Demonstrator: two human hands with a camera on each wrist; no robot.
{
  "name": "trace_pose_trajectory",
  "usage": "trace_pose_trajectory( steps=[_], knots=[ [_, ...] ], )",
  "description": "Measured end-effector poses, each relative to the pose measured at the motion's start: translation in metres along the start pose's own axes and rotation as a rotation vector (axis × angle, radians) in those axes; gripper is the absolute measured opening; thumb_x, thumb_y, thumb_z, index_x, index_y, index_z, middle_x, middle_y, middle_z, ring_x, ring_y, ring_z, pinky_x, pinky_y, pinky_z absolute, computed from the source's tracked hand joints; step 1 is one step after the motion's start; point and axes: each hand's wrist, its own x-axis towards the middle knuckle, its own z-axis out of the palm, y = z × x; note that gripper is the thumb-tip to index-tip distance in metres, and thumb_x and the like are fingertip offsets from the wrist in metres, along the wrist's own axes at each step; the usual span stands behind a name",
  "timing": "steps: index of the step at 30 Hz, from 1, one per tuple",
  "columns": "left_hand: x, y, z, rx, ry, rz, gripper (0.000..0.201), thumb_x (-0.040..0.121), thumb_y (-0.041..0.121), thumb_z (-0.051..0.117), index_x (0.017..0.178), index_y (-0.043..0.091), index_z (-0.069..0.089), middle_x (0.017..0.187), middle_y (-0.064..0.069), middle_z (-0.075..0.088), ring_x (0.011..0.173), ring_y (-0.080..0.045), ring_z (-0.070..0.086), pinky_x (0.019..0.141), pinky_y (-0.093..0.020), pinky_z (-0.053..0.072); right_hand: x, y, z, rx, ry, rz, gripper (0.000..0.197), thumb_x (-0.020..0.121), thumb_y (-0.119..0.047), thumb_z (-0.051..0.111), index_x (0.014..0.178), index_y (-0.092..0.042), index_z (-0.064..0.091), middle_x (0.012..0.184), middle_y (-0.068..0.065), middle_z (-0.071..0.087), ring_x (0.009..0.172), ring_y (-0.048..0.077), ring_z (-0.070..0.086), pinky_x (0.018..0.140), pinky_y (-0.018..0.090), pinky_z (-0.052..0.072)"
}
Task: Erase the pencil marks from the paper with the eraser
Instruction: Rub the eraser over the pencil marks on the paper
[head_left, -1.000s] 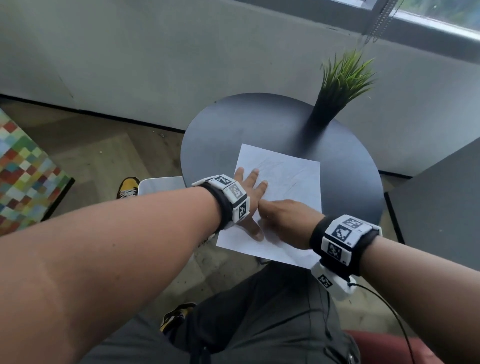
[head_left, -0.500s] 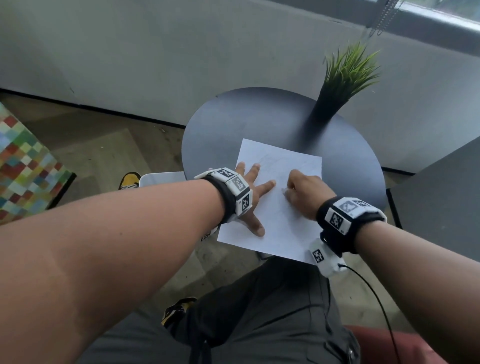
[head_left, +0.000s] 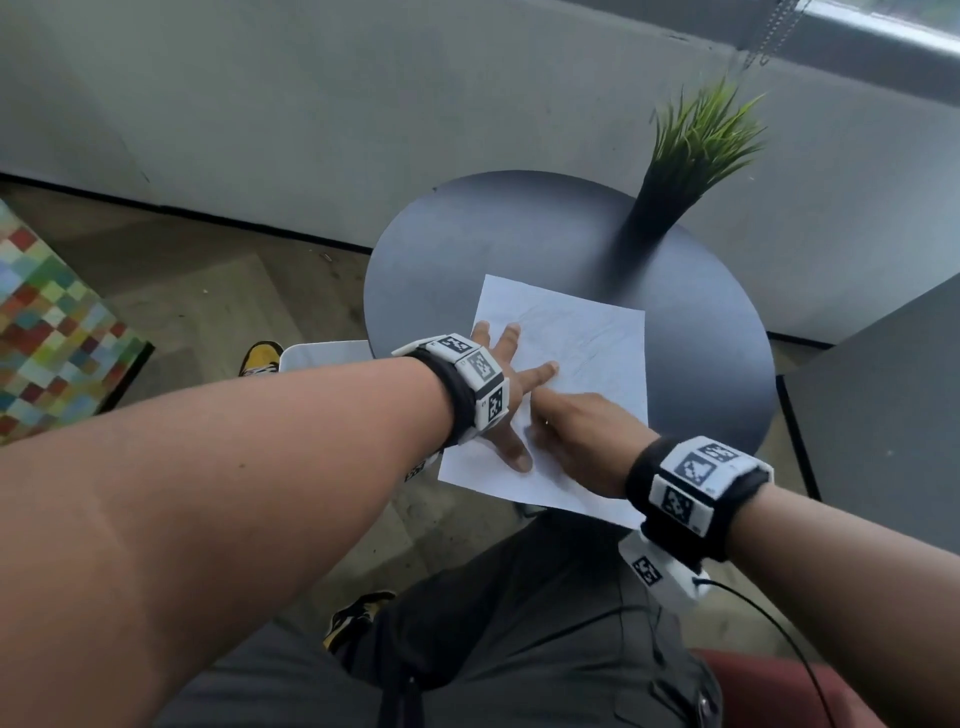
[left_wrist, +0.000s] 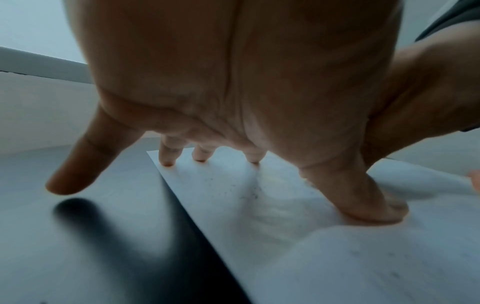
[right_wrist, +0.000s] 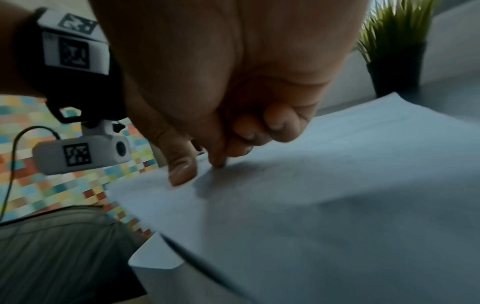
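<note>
White paper (head_left: 582, 343) with faint grey pencil marks (head_left: 550, 325) on a round black table (head_left: 519, 234), green grass plant (head_left: 701, 130) in a black pot (head_left: 652, 218), multicoloured checkered rug (head_left: 47, 322), black-and-white patterned wristbands (head_left: 475, 374), yellow-and-black shoe (head_left: 260, 356), dark grey trousers (head_left: 519, 649).

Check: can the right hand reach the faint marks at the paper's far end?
Probably yes: the right hand lies on the paper, with bare sheet ahead; the left hand presses beside it.
</note>
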Motion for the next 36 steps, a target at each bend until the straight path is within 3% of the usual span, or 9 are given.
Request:
trace_pose_trajectory(
  steps=[2,5,8,11,16,21,27,32,36],
  knots=[
    [0.001,0.003,-0.001,0.01,-0.008,-0.006,0.131,0.06,0.084,0.073,0.152,0.055,-0.016,0.164,-0.011,-0.03,0.149,-0.051,-0.02,0.114,-0.075,0.016,0.0,0.014,-0.011,0.008,-0.031,0.083,0.012,0.095,-0.03,0.048,0.098,-0.019,0.049,0.097,0.008,0.062,0.088,0.03,0.055,0.076,0.037,0.047],
    [0.003,0.005,-0.002,0.013,-0.015,-0.03,0.131,0.059,0.084,0.074,0.15,0.058,-0.017,0.164,-0.012,-0.03,0.148,-0.054,-0.019,0.113,-0.076,0.017,0.01,0.042,-0.025,0.01,0.129,0.361,0.016,0.094,-0.032,0.048,0.098,-0.017,0.047,0.099,0.011,0.062,0.087,0.033,0.055,0.073,0.037,0.047],
    [0.004,0.005,-0.003,0.01,-0.027,-0.04,0.133,0.056,0.085,0.074,0.148,0.06,-0.017,0.164,-0.013,-0.03,0.146,-0.057,-0.019,0.111,-0.078,0.018,0.001,0.014,-0.01,-0.019,0.078,0.23,0.021,0.097,-0.029,0.043,0.112,-0.015,0.044,0.098,0.006,0.059,0.088,0.032,0.055,0.072,0.036,0.044],
    [0.004,0.007,-0.004,0.03,-0.035,-0.05,0.134,0.054,0.086,0.074,0.148,0.061,-0.018,0.163,-0.017,-0.031,0.145,-0.06,-0.016,0.11,-0.079,0.018,-0.014,-0.007,0.003,-0.017,-0.024,-0.007,0.018,0.097,-0.03,0.044,0.104,-0.013,0.046,0.099,0.007,0.062,0.092,0.031,0.057,0.076,0.039,0.046],
    [0.006,0.012,-0.003,0.015,-0.039,-0.089,0.132,0.054,0.087,0.073,0.143,0.065,-0.022,0.161,-0.021,-0.032,0.143,-0.064,-0.014,0.108,-0.079,0.021,0.005,0.034,-0.018,-0.004,0.147,0.312,0.015,0.097,-0.03,0.044,0.097,-0.015,0.042,0.093,0.009,0.061,0.082,0.032,0.055,0.069,0.038,0.045],
    [0.004,0.011,-0.002,0.012,-0.037,-0.082,0.132,0.055,0.086,0.074,0.147,0.063,-0.018,0.161,-0.02,-0.032,0.142,-0.068,-0.012,0.109,-0.078,0.023,-0.005,0.004,0.001,-0.052,0.021,0.007,0.017,0.098,-0.025,0.04,0.113,-0.017,0.042,0.089,-0.002,0.052,0.088,0.028,0.055,0.068,0.033,0.036],
    [0.008,0.012,-0.002,0.064,-0.022,-0.078,0.136,0.05,0.092,0.068,0.145,0.06,-0.025,0.164,-0.011,-0.031,0.138,-0.073,-0.001,0.108,-0.079,0.022,0.005,0.048,-0.027,-0.129,0.127,0.292,0.01,0.094,-0.02,0.044,0.099,-0.012,0.041,0.082,0.006,0.053,0.079,0.034,0.054,0.065,0.036,0.044],
    [0.009,0.011,-0.004,0.079,-0.021,-0.061,0.14,0.049,0.092,0.068,0.147,0.056,-0.024,0.163,-0.016,-0.03,0.138,-0.074,0.0,0.108,-0.079,0.021,-0.013,0.011,-0.002,-0.109,-0.014,-0.052,0.01,0.099,-0.028,0.041,0.097,-0.018,0.04,0.084,-0.003,0.049,0.077,0.021,0.045,0.067,0.03,0.032],
    [0.01,0.01,-0.003,0.066,-0.016,-0.062,0.139,0.048,0.093,0.067,0.144,0.059,-0.026,0.164,-0.014,-0.03,0.139,-0.072,-0.001,0.108,-0.079,0.022,0.0,0.043,-0.022,-0.118,0.092,0.236,0.011,0.096,-0.027,0.042,0.097,-0.016,0.042,0.093,0.009,0.061,0.082,0.032,0.056,0.069,0.037,0.047]
  ],
)
